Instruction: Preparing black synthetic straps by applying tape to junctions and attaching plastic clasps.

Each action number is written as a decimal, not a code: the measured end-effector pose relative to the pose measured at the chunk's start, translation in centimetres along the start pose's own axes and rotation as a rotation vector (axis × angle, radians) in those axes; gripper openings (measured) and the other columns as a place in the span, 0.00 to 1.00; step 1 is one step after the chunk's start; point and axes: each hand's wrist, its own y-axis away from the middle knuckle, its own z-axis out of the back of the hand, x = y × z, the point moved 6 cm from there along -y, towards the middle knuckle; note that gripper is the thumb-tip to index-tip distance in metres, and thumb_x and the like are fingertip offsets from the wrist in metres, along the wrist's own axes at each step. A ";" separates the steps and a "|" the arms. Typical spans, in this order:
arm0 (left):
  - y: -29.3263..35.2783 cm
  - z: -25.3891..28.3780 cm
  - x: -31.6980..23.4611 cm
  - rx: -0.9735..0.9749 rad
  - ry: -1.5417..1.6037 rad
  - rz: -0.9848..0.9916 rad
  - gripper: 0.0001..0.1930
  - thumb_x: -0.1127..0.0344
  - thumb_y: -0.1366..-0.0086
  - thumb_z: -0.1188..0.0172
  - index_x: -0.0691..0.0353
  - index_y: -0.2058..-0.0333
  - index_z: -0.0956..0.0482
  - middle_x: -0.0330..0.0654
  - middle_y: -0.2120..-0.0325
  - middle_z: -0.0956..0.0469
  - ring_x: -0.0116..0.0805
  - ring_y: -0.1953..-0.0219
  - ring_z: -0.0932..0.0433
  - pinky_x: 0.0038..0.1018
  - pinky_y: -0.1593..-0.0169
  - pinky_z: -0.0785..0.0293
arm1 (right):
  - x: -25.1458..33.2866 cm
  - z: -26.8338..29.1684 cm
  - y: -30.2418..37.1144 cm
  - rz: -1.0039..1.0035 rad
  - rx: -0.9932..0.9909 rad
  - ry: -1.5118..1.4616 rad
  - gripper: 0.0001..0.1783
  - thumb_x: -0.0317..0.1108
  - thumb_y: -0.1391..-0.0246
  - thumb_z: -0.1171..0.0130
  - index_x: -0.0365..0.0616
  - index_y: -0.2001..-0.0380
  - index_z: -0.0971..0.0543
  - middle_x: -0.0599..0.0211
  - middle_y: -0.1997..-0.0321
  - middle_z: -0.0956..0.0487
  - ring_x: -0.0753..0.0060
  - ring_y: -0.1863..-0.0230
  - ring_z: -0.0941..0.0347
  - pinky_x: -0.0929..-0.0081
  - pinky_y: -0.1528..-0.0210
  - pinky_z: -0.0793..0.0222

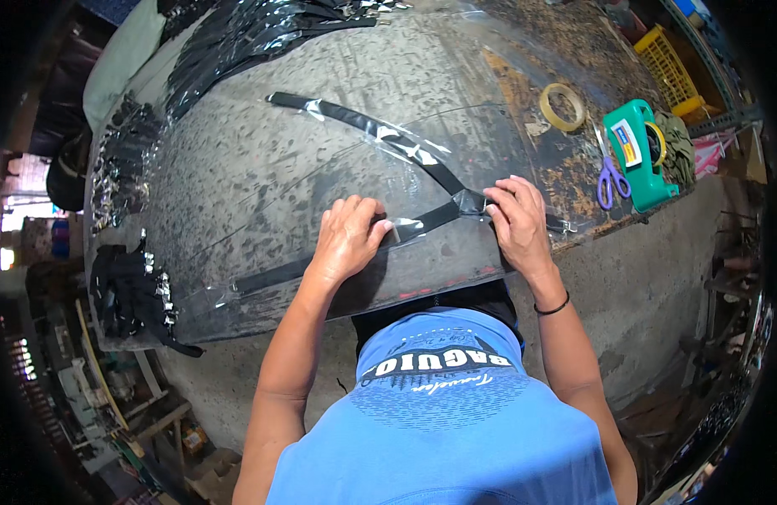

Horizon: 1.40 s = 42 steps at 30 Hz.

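A pair of black Y-shaped suspenders (440, 174) lies on the table in front of me. One strap runs to the far left, another to the near left, and a short tail with a metal clip points right. Shiny clear pieces, like plastic, sit on the straps. My left hand (349, 233) is closed, its thumb and fingers pinching at the near strap beside a shiny piece. At the joint of the straps, my right hand (520, 220) has bent fingers gripping the right side. Its palm hides part of the tail.
Purple-handled scissors (608, 181), a green tape dispenser (646, 160) and a tape roll (562, 107) lie at the right. Piles of black straps in plastic (237, 50) cover the far left; another bundle (132, 290) sits near left. A yellow crate (668, 71) stands beyond the table.
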 end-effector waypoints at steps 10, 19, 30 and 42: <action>-0.3 -1.3 0.4 0.103 -0.002 0.073 0.10 0.58 0.41 0.39 0.57 0.68 0.25 0.44 0.71 0.27 0.46 0.61 0.29 0.39 0.56 0.37 | -0.4 -2.1 0.0 0.005 0.046 0.043 0.06 0.31 0.53 0.35 0.46 0.70 0.21 0.64 0.56 0.24 0.54 0.43 0.32 0.49 0.37 0.46; -0.6 -0.9 1.5 0.223 0.086 0.147 0.13 0.56 0.40 0.41 0.60 0.66 0.25 0.45 0.68 0.25 0.48 0.58 0.29 0.40 0.53 0.36 | -0.7 -1.8 0.1 -0.012 0.050 0.043 0.07 0.31 0.53 0.35 0.46 0.70 0.21 0.65 0.56 0.24 0.54 0.43 0.32 0.50 0.37 0.46; -1.5 -1.9 1.2 0.188 0.091 0.103 0.11 0.57 0.40 0.40 0.59 0.70 0.21 0.44 0.71 0.27 0.47 0.59 0.28 0.40 0.54 0.36 | -0.7 -1.9 0.1 -0.017 0.057 0.044 0.06 0.31 0.53 0.35 0.48 0.69 0.21 0.67 0.57 0.24 0.56 0.42 0.33 0.49 0.36 0.47; -4.9 -4.1 -2.7 0.208 0.052 0.037 0.10 0.58 0.39 0.40 0.59 0.67 0.20 0.46 0.69 0.26 0.48 0.57 0.28 0.41 0.54 0.36 | -0.5 -1.8 -0.1 -0.019 0.052 0.024 0.06 0.31 0.53 0.35 0.49 0.69 0.21 0.68 0.58 0.25 0.57 0.43 0.34 0.50 0.36 0.47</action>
